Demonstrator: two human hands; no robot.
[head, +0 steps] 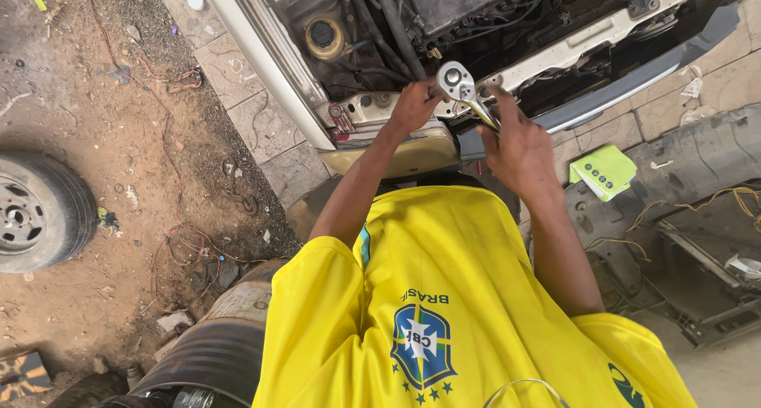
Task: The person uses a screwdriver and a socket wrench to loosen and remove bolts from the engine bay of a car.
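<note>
While your right hand (519,142) grips the ratchet (461,89) handle at upper centre, keep your left hand (414,105), closed on the head, pressing it square to the white panel (372,107).

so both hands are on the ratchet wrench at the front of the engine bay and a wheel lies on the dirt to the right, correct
Not quite. In the head view both hands, left hand and right hand, are at the ratchet wrench at the front of the engine bay, but the wheel lies on the dirt to the left.

Bright yellow short-sleeved football shirt (444,297), blue star-trimmed crest (green sleeve trim), bare forearms
</note>
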